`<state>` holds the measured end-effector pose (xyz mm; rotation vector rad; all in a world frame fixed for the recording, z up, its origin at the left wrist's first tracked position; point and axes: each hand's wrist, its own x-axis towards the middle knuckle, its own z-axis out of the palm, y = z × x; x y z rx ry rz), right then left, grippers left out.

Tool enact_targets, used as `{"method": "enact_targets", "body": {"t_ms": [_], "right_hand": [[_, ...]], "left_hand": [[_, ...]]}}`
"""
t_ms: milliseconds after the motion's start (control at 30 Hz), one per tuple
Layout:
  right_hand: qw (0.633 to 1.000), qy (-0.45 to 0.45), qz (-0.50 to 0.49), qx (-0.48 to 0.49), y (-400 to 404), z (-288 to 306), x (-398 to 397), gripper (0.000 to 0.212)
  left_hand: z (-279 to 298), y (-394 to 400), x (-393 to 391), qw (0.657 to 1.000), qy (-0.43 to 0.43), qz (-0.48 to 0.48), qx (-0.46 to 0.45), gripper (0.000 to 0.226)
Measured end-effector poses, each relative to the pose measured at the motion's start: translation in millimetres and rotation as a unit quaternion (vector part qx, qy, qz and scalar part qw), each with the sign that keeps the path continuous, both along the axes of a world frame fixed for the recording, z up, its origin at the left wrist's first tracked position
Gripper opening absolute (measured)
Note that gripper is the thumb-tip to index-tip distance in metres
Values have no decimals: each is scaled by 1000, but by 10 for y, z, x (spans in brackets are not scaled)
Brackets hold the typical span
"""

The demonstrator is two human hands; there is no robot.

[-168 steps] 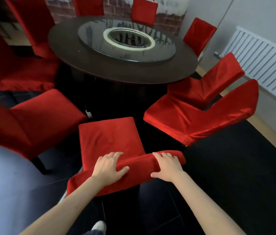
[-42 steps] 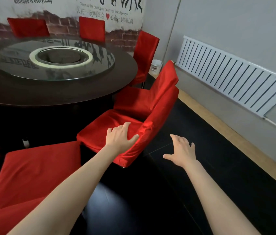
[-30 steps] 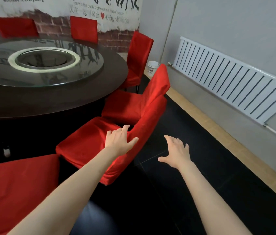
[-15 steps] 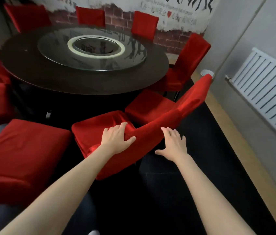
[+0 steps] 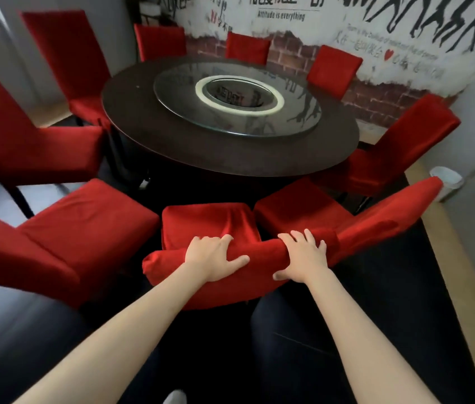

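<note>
A red-covered chair [image 5: 210, 225] stands straight in front of me, its seat pointing at the round dark table [image 5: 172, 141]. My left hand [image 5: 213, 256] grips the top of its backrest, fingers curled over the far side and thumb on the near side. My right hand [image 5: 303, 256] grips the same backrest top further right, fingers over the edge. Both forearms reach forward from the bottom of the view.
More red chairs ring the table: one close on the left [image 5: 64, 240], one close on the right [image 5: 370, 225], others behind. A glass turntable [image 5: 236, 100] lies on the table. A white bin [image 5: 446, 182] stands at the right wall. The floor is black.
My view has swung left to face the table. My right hand has come from the air onto the backrest top. The chair now faces the table squarely.
</note>
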<state>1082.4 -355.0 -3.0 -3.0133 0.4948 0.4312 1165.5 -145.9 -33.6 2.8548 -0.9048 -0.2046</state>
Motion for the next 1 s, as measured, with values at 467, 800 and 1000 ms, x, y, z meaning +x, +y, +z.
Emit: {"method": "enact_targets", "body": {"t_ms": [467, 800, 1000], "right_hand": [[988, -61, 141, -19, -270, -145, -1, 59], [987, -66, 144, -12, -274, -200, -259, 60], [988, -61, 140, -12, -349, -138, -346, 58]], "left_hand": [[7, 17, -300, 991, -12, 118, 60, 91], [47, 86, -474, 992, -39, 98, 74, 92], [84, 10, -576, 992, -40, 97, 66, 81]]}}
